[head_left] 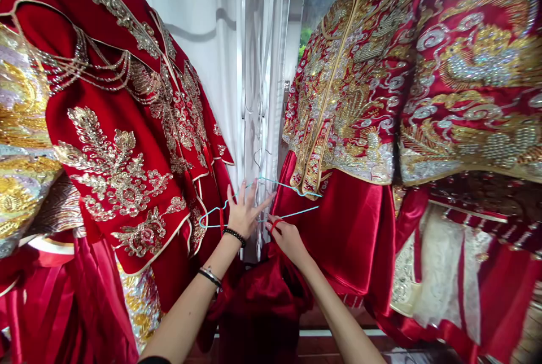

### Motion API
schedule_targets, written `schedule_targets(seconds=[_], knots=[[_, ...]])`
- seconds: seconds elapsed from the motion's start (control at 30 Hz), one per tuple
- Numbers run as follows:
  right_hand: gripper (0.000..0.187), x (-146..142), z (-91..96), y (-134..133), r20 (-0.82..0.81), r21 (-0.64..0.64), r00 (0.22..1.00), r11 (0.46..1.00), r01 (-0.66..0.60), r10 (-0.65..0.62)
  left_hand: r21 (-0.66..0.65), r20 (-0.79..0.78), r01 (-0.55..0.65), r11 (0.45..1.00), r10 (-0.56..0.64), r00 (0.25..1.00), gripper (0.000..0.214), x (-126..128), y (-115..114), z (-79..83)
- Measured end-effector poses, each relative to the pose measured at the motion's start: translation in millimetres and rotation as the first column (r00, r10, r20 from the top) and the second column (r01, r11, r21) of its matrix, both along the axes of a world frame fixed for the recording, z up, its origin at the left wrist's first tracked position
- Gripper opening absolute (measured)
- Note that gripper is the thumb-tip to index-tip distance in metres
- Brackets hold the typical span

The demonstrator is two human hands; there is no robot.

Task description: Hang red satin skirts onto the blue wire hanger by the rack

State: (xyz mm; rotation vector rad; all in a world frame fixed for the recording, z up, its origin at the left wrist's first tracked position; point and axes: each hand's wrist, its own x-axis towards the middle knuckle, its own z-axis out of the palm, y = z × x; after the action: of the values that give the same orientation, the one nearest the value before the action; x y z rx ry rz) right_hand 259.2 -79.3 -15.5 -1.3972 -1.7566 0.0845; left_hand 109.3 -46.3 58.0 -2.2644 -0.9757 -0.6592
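Observation:
A light blue wire hanger [296, 214] hangs low between the racks of clothes. My left hand [244, 211] rests against the hanger's middle with its fingers spread upward. It has a black bead bracelet at the wrist and bangles lower on the forearm. My right hand [287, 236] pinches a thin red loop [276, 223] of a dark red satin garment [265, 296] just under the hanger's bottom wire. The garment hangs bunched below both hands.
Red jackets with gold embroidery hang close on both sides: one at the left [127, 144], one at the right [351, 87], another at the far right [474, 70]. A white curtain [203, 42] and white metal window grille [258, 70] are behind.

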Motion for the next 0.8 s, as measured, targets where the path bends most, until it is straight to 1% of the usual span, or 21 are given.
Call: schedule_targets(seconds=[0.1,0.2,0.27,0.4,0.57,0.7,0.8], knots=[[0.036,1.4,-0.9,1.3,-0.006,0.016,1.0,1.0,-0.019,0.02,0.05,-0.094,0.089,0.995,-0.085,0.992,0.088,17.0,-0.7,9.8],[0.035,2.1,-1.3,1.1,-0.022,0.034,0.999,0.999,-0.042,0.043,0.076,-0.146,0.13,0.989,-0.118,0.982,0.088,28.7,1.0,15.3],[0.035,1.9,-1.2,0.0,-0.04,0.04,0.998,0.998,-0.048,0.049,0.064,-0.16,0.124,0.99,-0.113,0.981,0.09,32.5,4.3,15.6],[0.033,0.6,0.1,-3.1,-0.059,0.033,0.996,0.997,-0.063,0.064,0.025,-0.161,0.096,0.995,-0.091,0.983,0.093,34.3,11.2,11.0],[0.033,1.4,4.0,-4.8,-0.1,0.014,0.991,0.996,-0.089,0.09,0.012,-0.133,0.076,0.997,-0.074,0.988,0.093,36.1,11.2,7.8],[0.035,3.4,11.8,-6.8,-0.169,-0.027,0.975,0.988,-0.153,0.147,-0.001,-0.101,0.066,0.998,-0.065,0.993,0.092,37.2,8.6,10.5],[0.035,5.0,20.1,-14.0,-0.23,-0.072,0.96,0.98,-0.183,0.162,-0.015,-0.089,0.064,0.998,-0.065,0.994,0.092,37.5,8.2,13.6]])
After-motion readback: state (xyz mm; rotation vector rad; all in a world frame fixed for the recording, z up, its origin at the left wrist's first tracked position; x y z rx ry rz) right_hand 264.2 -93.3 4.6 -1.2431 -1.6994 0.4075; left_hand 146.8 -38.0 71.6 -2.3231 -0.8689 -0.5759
